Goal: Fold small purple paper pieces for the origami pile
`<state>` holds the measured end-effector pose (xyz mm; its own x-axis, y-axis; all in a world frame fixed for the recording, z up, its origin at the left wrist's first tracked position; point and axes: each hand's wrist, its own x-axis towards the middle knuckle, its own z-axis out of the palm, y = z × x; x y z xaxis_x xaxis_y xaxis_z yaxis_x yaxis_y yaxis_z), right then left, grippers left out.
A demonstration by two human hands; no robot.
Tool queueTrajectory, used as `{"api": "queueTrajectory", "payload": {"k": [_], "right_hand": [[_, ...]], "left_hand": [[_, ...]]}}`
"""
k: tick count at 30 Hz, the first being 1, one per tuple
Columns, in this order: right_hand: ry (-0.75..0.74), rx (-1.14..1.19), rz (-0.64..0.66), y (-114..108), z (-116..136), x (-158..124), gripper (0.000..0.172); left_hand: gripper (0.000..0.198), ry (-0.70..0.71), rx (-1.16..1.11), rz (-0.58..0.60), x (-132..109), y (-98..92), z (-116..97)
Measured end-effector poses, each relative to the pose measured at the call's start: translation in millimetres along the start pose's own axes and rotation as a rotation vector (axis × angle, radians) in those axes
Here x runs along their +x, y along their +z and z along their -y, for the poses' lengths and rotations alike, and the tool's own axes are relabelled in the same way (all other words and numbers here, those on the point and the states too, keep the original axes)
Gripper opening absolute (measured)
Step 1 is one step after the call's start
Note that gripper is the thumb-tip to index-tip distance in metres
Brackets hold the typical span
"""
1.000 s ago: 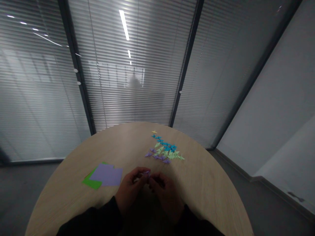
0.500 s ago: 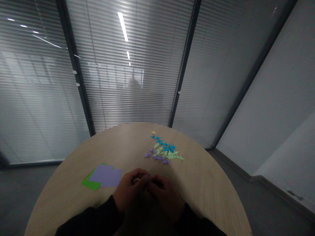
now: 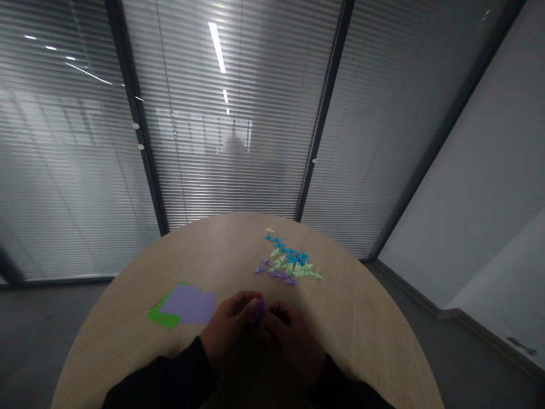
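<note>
Purple paper [image 3: 259, 311] being held looks small, shadowed.

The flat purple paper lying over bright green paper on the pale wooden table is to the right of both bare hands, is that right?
No, the side is wrong: in the head view, the flat purple paper lying over bright green paper on the pale wooden table is to the left of the bare left hand and the bare right hand.
</note>
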<state>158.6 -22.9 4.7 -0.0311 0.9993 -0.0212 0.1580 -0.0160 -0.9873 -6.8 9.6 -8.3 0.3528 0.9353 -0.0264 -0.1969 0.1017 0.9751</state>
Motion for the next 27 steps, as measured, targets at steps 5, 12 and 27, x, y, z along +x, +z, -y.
{"api": "queueTrajectory", "payload": {"k": [5, 12, 27], "right_hand": [[-0.032, 0.003, -0.017, -1.3, -6.8, 4.9, 0.019], [-0.064, 0.052, 0.01, -0.5, -7.9, 5.8, 0.024], [-0.09, 0.157, -0.015, -1.1, -2.3, 3.8, 0.026]], "left_hand": [[0.043, -0.029, 0.122, -0.004, -1.8, 3.2, -1.9], [0.04, 0.011, 0.144, -0.053, -3.6, 4.2, -1.5], [0.044, -0.006, 0.141, -0.085, -9.0, 13.8, -4.5]]}}
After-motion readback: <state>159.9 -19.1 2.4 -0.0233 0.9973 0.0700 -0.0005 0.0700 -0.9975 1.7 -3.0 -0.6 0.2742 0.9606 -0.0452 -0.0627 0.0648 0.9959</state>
